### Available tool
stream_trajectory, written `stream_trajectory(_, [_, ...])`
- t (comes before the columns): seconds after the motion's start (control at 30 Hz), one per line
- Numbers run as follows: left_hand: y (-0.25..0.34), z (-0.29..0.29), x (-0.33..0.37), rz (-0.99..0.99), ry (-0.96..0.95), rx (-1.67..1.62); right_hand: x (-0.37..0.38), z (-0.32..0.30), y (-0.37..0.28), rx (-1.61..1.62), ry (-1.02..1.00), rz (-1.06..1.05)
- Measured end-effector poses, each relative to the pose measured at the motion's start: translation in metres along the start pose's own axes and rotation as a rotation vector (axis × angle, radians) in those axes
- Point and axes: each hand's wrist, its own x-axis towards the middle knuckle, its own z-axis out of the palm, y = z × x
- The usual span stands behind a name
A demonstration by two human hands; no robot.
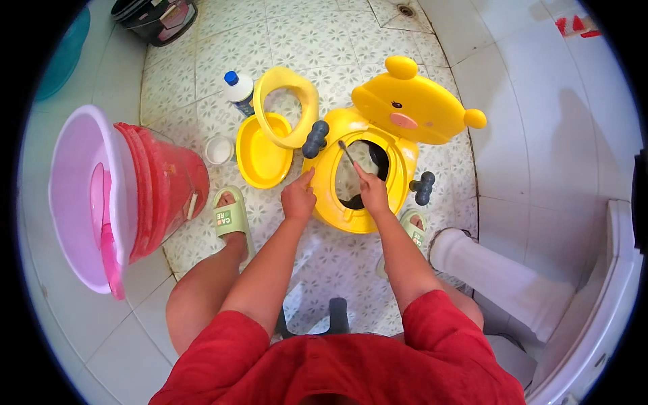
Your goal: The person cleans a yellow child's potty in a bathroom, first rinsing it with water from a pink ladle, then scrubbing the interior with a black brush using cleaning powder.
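Note:
A yellow child's potty chair [327, 196] stands on the floor between my feet, its bear-faced lid [422, 111] tipped up at the back. My right hand [372, 194] is closed around a thin, dark-handled brush [347, 154], which looks like a toothbrush. The brush head is at the inner rim, on the upper left of the opening. At the chair's left edge, my left hand [298, 198] grips the side with curled fingers, the index finger lying along it. Dark grey knobbed handles [315, 140] stick out on both sides of the chair.
Left of the chair are a yellow potty bowl [260, 165], a yellow seat ring [307, 101] leaning over it, a blue-capped white bottle [239, 90] and a small white cup [219, 150]. A lilac basin [71, 148] rests on a red bucket [169, 189]. A white pedestal [499, 280] is at right.

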Motion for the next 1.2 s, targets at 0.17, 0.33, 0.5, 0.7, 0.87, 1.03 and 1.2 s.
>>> stream_trajectory(0.17, [-0.004, -0.007, -0.002, -0.011, -0.004, 0.043, -0.042, 0.003, -0.019, -0.088, -0.279, -0.047])
stream_trajectory(0.33, [0.002, -0.001, -0.001, 0.028, 0.054, 0.009, -0.031, 0.004, -0.010, -0.113, -0.200, -0.094])
stream_trajectory(0.5, [-0.001, 0.004, 0.000, 0.077, 0.044, 0.047, 0.004, 0.003, 0.008, 0.092, -0.125, 0.055])
stream_trajectory(0.7, [-0.007, 0.003, 0.004, 0.121, 0.093, -0.025, 0.002, -0.001, -0.002, 0.098, -0.159, 0.050])
stream_trajectory(0.87, [-0.007, 0.004, 0.008, 0.009, 0.081, -0.048, -0.026, -0.004, -0.018, 0.001, -0.364, -0.033])
stream_trajectory(1.03, [-0.006, 0.005, 0.008, 0.006, 0.071, -0.017, -0.031, -0.002, -0.021, -0.098, -0.292, -0.071])
stream_trajectory(1.2, [-0.005, 0.003, 0.007, 0.015, 0.067, 0.028, -0.006, 0.004, -0.014, -0.142, -0.105, -0.077])
